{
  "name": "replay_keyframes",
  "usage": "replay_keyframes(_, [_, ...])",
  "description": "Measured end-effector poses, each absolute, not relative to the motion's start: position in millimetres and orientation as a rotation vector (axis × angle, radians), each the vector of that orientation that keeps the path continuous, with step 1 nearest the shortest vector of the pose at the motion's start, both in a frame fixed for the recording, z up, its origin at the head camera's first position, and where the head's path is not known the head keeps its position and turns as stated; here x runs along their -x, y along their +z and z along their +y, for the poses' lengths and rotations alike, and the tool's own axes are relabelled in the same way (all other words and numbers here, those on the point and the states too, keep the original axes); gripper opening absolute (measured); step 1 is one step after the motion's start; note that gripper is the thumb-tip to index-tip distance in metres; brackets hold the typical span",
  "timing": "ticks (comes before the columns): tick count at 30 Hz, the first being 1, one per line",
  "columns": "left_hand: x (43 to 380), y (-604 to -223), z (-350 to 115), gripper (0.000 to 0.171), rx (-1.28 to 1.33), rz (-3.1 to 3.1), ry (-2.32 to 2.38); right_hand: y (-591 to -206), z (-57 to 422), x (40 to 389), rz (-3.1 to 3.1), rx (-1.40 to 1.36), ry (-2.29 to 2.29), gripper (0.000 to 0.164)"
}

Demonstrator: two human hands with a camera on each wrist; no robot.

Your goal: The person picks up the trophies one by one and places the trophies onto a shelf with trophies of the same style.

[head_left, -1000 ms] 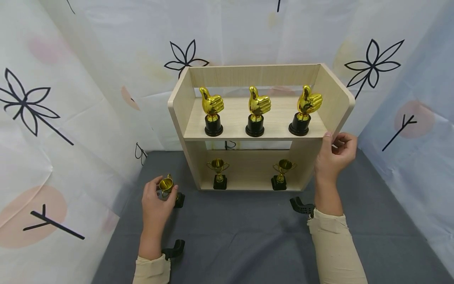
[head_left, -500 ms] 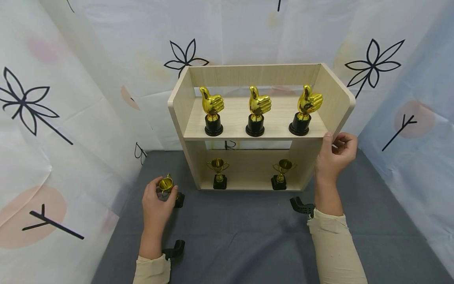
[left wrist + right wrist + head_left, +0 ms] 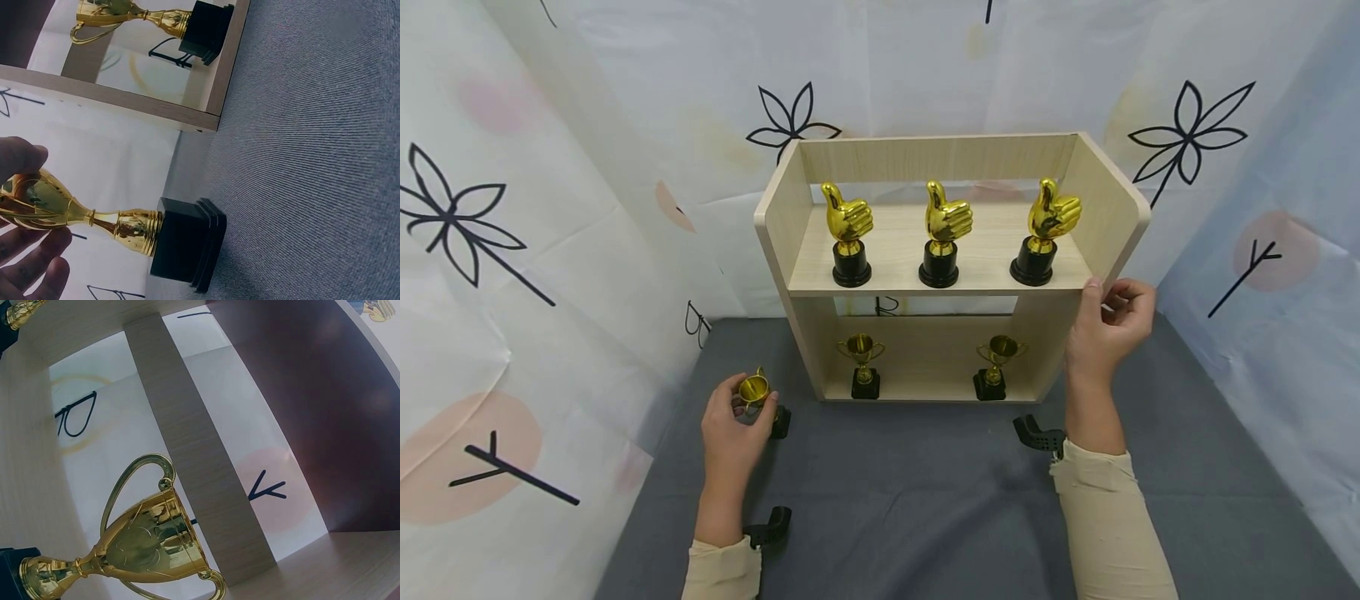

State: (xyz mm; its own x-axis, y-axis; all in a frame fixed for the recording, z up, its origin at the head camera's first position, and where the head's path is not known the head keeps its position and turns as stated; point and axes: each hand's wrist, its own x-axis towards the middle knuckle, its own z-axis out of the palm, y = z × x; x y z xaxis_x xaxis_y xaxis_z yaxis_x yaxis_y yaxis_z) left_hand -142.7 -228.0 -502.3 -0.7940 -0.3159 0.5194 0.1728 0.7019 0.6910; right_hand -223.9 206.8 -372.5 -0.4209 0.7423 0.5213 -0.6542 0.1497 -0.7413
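Note:
Left of the wooden shelf (image 3: 940,293), my left hand (image 3: 730,425) holds a gold trophy cup (image 3: 754,389) by its bowl, between thumb and fingers. Its black base (image 3: 187,240) is down at the grey cloth; whether it touches, I cannot tell. At the shelf's right side, my right hand (image 3: 1105,329) grips the front edge of the side panel, thumb in front and fingers curled outside. Two similar cups stand upright on the lower level, a left cup (image 3: 863,354) and a right cup (image 3: 997,358). The right wrist view shows the right cup (image 3: 153,540) close up; that hand is out of it.
On the upper level stand three gold thumbs-up trophies with black bases: left (image 3: 850,229), middle (image 3: 946,229) and right (image 3: 1047,229). Grey cloth (image 3: 917,500) covers the table. Patterned white fabric (image 3: 625,108) hangs behind and at both sides.
The trophy cup in my left hand has shifted very slightly to the right. My right hand and the shelf have stayed where they were.

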Motion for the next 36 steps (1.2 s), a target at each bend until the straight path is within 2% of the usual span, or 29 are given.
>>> replay_keyframes(36, [141.7, -501.9, -206.9, 0.055, -0.004, -2.242, -1.048, -372.9, 207.1, 224.3, -1.271, 0.1, 1.548, 0.012])
